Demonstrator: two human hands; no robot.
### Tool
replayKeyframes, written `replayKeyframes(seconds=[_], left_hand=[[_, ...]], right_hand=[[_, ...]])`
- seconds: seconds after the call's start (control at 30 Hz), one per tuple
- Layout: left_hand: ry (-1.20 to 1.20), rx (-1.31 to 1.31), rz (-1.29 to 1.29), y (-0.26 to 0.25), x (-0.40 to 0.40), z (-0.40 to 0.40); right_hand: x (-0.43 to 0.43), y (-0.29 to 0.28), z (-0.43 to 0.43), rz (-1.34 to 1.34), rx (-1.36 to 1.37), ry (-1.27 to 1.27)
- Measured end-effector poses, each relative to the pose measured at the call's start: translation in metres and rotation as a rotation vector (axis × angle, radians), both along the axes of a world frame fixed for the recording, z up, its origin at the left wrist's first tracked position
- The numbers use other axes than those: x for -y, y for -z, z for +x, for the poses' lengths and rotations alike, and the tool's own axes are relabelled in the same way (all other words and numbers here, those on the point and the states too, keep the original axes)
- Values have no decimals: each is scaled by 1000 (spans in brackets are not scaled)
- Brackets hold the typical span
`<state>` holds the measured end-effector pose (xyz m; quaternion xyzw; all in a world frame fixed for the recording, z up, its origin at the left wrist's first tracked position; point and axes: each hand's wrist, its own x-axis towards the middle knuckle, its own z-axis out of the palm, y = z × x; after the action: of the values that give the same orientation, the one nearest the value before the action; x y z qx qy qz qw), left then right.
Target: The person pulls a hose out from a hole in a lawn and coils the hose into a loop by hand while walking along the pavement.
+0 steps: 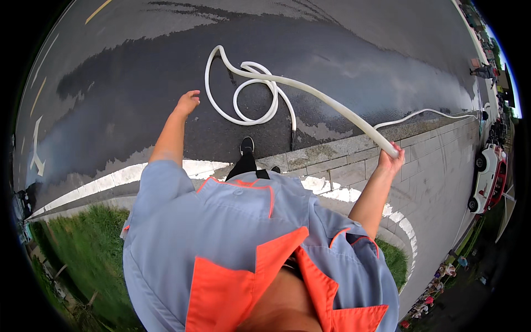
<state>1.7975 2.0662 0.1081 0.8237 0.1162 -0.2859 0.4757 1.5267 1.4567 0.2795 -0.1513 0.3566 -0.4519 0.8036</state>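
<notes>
A thick white hose [327, 98] runs from my right hand [390, 161] down to the dark, wet road. My right hand grips it out to the right, above the paving. On the asphalt the hose lies in loose loops before my feet, and one end with a dark fitting [293, 140] rests close to the kerb. Another stretch of white hose [415, 114] trails along the kerb to the far right. My left hand [189, 102] is held out over the road with its fingers apart, holding nothing, a little left of the loops.
Stone kerb [309, 155] and grey paving [435, 153] lie to the right. Grass [91, 240] borders the road at lower left. A white and red vehicle [489, 178] is parked at far right. One person [486, 72] stands beyond; several people [431, 296] are at lower right.
</notes>
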Motion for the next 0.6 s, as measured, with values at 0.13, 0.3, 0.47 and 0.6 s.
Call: replayKeyframes(seconds=[0.13, 0.3, 0.47, 0.6], left_hand=[[-118, -63, -90, 11, -11, -46], [232, 48, -101, -18, 86, -93], [625, 422, -134, -100, 204, -105], [864, 848, -174, -171, 278, -114]], right_hand=[[-2, 45, 24, -98, 10, -81], [-1, 14, 28, -84, 96, -22], [-51, 8, 33, -6, 49, -139], [-106, -3, 24, 121, -33, -197]])
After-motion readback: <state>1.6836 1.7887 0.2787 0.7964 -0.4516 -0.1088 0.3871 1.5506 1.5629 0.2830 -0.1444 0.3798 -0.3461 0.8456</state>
